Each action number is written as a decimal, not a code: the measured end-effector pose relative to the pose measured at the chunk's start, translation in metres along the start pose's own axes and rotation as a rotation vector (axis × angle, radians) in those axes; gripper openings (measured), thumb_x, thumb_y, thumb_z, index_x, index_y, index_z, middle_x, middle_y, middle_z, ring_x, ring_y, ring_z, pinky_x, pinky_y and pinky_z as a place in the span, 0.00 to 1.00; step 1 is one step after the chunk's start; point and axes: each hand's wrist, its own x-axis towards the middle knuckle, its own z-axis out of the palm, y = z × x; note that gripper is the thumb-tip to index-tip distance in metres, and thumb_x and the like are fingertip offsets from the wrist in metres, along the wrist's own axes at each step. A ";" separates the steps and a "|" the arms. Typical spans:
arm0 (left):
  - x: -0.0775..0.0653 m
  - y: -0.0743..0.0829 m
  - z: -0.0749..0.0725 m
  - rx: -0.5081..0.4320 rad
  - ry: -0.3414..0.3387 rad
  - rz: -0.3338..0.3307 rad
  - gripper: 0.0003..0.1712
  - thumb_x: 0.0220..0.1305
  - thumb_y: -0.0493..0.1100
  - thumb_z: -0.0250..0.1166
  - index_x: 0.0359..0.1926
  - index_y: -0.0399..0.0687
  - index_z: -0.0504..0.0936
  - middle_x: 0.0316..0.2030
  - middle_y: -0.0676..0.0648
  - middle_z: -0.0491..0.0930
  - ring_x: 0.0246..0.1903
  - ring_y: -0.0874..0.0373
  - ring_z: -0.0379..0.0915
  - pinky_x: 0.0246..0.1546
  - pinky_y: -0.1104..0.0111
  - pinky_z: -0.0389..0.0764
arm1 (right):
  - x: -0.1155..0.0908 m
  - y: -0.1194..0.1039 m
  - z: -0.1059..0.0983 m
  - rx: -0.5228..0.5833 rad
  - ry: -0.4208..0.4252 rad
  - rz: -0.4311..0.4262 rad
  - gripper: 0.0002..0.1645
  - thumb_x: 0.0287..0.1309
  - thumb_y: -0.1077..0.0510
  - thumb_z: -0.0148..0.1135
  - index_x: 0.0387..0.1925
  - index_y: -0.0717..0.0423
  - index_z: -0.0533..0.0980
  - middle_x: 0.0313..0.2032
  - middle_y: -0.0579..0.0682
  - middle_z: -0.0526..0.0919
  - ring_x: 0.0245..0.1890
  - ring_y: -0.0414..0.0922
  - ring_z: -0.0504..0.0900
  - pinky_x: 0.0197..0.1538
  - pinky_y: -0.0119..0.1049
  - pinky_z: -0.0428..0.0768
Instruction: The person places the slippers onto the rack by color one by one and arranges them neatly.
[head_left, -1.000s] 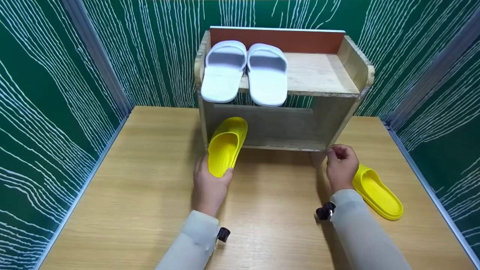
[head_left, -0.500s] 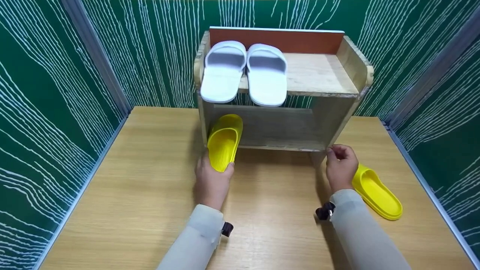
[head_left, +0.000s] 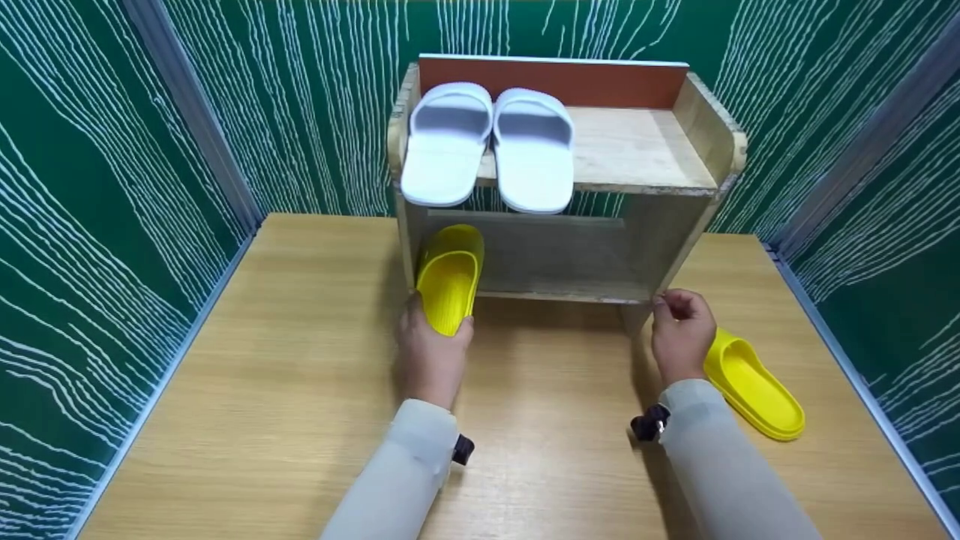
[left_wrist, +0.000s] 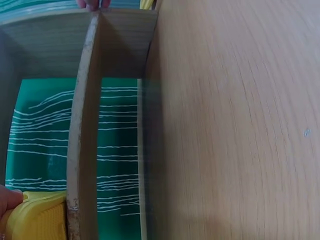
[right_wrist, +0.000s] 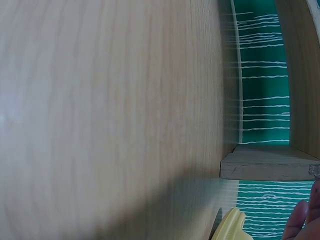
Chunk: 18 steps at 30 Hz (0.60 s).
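My left hand (head_left: 433,364) grips a yellow slipper (head_left: 448,289) by its heel, thumb on one side and fingers on the other. Its toe points into the lower level of a wooden shoe rack (head_left: 709,139), at the left end. In the left wrist view the yellow slipper (left_wrist: 40,217) overlaps the lower shelf board (left_wrist: 80,140). At the rack's lower right front corner, my right hand (head_left: 682,337) has curled fingers, their tips pinching the side panel's edge. Another yellow slipper (head_left: 761,390) lies on the table just right of that hand, partly hidden by the wrist.
Two white slippers, a left one (head_left: 446,161) and a right one (head_left: 534,161), sit side by side on the top shelf, heels overhanging its front edge. The wooden table (head_left: 247,390) is bounded by green walls (head_left: 315,112) with white wavy lines.
My left hand has moved forward and slightly right, carrying the yellow slipper further into the lower level, where it has straightened. The right hand stays at the rack's corner.
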 end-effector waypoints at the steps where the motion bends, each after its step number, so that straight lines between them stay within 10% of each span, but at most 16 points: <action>1: 0.000 0.000 0.001 0.005 -0.002 -0.005 0.51 0.58 0.61 0.78 0.77 0.52 0.65 0.65 0.48 0.75 0.55 0.49 0.79 0.51 0.48 0.83 | 0.000 0.000 0.000 0.002 0.001 -0.001 0.09 0.69 0.64 0.68 0.46 0.64 0.80 0.36 0.41 0.80 0.39 0.40 0.78 0.47 0.25 0.78; 18: 0.006 -0.002 0.009 -0.015 0.011 0.013 0.56 0.55 0.62 0.81 0.77 0.50 0.64 0.65 0.47 0.75 0.57 0.47 0.79 0.58 0.49 0.81 | 0.000 -0.002 0.000 0.008 -0.003 0.000 0.10 0.69 0.64 0.68 0.48 0.67 0.80 0.38 0.45 0.82 0.40 0.39 0.78 0.50 0.27 0.77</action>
